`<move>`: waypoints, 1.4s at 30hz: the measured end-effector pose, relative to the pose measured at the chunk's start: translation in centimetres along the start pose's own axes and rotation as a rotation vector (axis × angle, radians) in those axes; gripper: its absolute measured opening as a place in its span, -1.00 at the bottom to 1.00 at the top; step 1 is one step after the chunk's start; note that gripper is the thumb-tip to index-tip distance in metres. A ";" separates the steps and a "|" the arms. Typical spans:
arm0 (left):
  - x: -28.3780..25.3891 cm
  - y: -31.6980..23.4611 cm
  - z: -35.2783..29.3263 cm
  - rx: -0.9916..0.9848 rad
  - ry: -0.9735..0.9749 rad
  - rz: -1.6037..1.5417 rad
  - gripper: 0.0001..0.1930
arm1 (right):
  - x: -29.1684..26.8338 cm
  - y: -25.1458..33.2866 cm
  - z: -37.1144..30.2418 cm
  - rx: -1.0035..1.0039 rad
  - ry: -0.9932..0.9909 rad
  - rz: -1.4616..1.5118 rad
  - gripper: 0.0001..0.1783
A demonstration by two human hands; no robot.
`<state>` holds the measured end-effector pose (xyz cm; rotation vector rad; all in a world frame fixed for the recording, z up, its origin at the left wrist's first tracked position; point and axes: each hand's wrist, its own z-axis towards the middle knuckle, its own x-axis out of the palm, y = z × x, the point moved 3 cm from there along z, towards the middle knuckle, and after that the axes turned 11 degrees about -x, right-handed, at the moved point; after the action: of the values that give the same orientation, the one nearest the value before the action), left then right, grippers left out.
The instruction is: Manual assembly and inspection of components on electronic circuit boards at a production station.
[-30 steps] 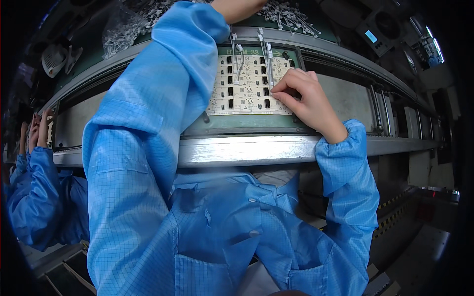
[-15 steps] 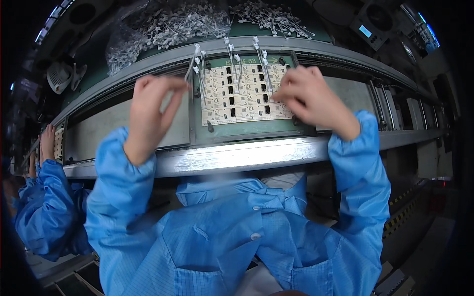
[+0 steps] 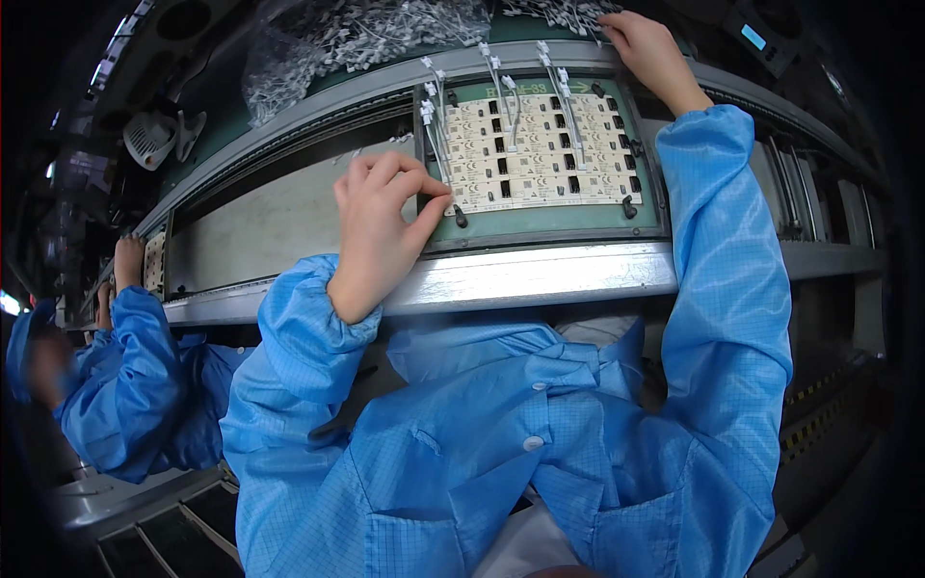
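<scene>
A panel of cream-coloured circuit boards [image 3: 535, 190] with black connectors lies in a green carrier [image 3: 549, 222] in front of me. Several white cables with plugs [image 3: 568, 106] lie across it, their upper ends over the far rail. At the panel's near left corner my left hand [image 3: 381, 212] is closed, thumb and forefinger pinched at the lower end of a white cable [image 3: 436, 140]. My right hand [image 3: 655, 53] reaches past the far rail to the edge of a heap of white cables [image 3: 554, 13]. Its fingers are bent together; what they grip is too small to make out.
A metal rail [image 3: 540, 275] runs along the near side, and another [image 3: 385, 77] along the far side. Beyond it lies a clear bag of white cables [image 3: 356, 39]. A small white fan [image 3: 152, 140] stands far left. At left, a co-worker's hand [image 3: 128, 262] rests by another panel.
My right hand has left the panel's right side for the cable heap at the back. My left hand has come to the panel's near left corner. The whole view has shifted.
</scene>
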<state>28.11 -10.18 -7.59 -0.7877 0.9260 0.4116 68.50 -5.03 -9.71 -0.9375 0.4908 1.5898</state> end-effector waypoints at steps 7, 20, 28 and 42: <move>-0.1 0.5 -0.1 -0.072 0.041 -0.044 -0.93 | -3.9 1.3 0.7 0.367 -0.345 0.473 -0.81; -1.2 -1.4 -0.4 0.110 0.050 0.182 -0.89 | -5.0 -1.0 0.1 0.460 -0.562 0.799 -0.91; -2.2 -1.0 2.0 0.197 0.182 0.206 -0.87 | -6.7 -1.6 -0.1 0.436 -0.587 1.010 -0.87; 8.8 -2.9 23.6 0.669 -0.332 0.375 -0.90 | -14.0 13.2 -7.2 0.298 -0.197 0.589 -0.85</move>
<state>47.80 5.63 -5.32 0.0708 0.8207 0.4993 58.22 -22.30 -5.31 -0.4163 0.8913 2.0353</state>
